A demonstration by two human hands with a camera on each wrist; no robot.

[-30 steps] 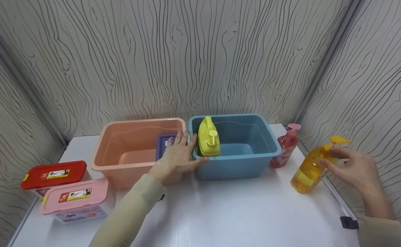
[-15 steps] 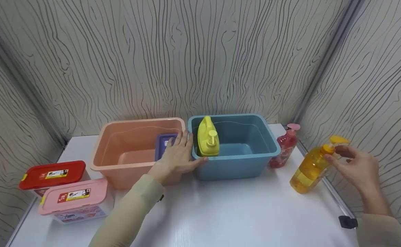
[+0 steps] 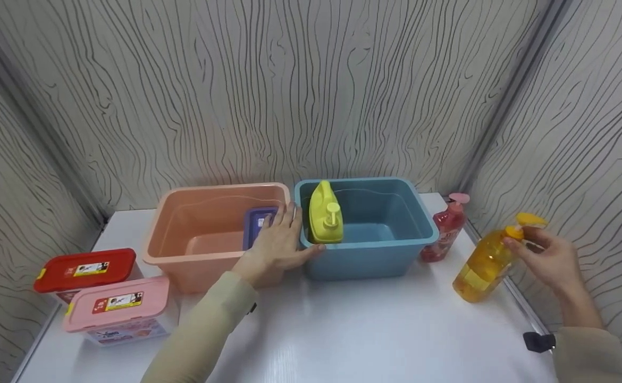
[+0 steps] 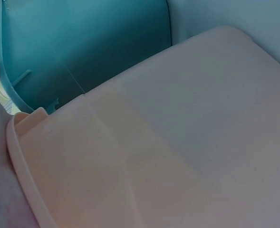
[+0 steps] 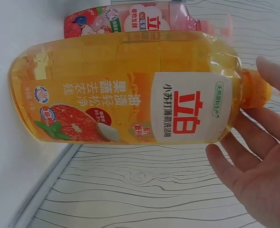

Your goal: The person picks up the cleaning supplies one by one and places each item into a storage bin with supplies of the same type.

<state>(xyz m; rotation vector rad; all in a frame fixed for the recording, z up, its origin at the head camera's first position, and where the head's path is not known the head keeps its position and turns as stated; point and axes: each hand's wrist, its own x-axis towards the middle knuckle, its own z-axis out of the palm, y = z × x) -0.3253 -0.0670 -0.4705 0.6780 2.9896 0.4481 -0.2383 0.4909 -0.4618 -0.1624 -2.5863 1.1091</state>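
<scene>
My left hand (image 3: 276, 242) lies with straight fingers across the adjoining rims of a peach bin (image 3: 199, 259) and a blue bin (image 3: 369, 260); its thumb points along the blue bin's front rim. To the right, my right hand (image 3: 550, 260) pinches the neck of an orange dish soap pump bottle (image 3: 481, 268), thumb on one side and fingers on the other. In the right wrist view the label of the upright bottle is in plain sight. Past it stands a red pump bottle (image 3: 446, 229) with a pink top, close beside the blue bin.
Inside the blue bin, at its left, is a yellow jug (image 3: 324, 215) with a pump. A purple-lidded box (image 3: 254, 226) sits in the peach bin, partly behind my left hand. Red-lidded (image 3: 85, 269) and pink-lidded (image 3: 119, 304) boxes stand at left. Patterned walls (image 3: 290, 96) enclose the table.
My right thumb and fingers have shifted slightly on the orange bottle and now sit at its neck. The bottle and my left hand have hardly moved.
</scene>
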